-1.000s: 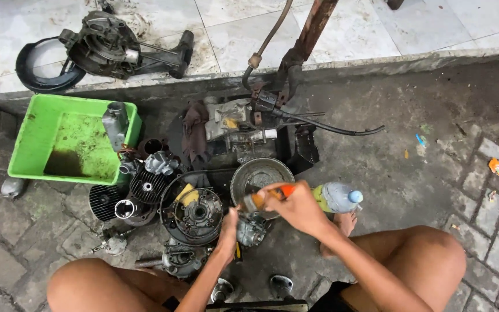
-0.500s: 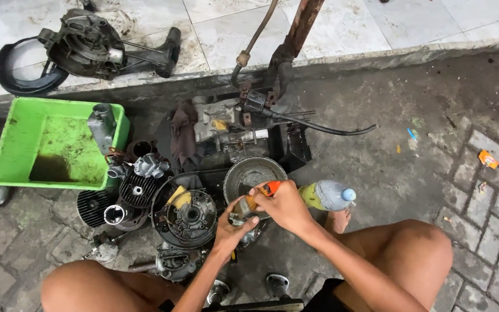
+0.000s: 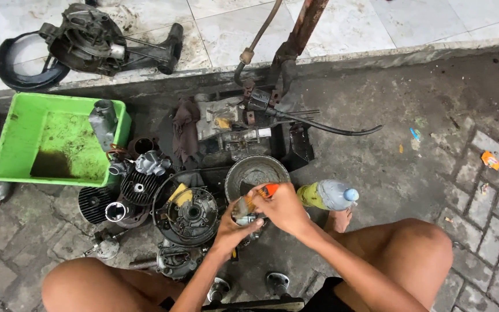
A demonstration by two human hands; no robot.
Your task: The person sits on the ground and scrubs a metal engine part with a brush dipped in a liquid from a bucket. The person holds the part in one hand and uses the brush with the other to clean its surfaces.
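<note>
My left hand (image 3: pixel 233 229) grips a small metal engine part (image 3: pixel 244 212) low in the middle of the view. My right hand (image 3: pixel 284 208) is closed on an orange-handled tool (image 3: pixel 265 191), its tip against that part. Both hands hover just in front of a round grey metal pan (image 3: pixel 256 169). A clear plastic bottle with yellowish liquid (image 3: pixel 326 195) lies right of my right hand. A round dark engine cover (image 3: pixel 187 215) sits left of my left hand.
A green plastic tub (image 3: pixel 24 138) with dirty liquid stands at left, a metal part on its rim. Finned cylinders (image 3: pixel 137 188) and other engine pieces lie between. A stripped engine block (image 3: pixel 235 124) sits behind the pan, and a black housing (image 3: pixel 88 37) rests on the tiled ledge.
The hands have drawn closer together over the small part, and the view has shifted slightly. The surrounding parts have not moved.
</note>
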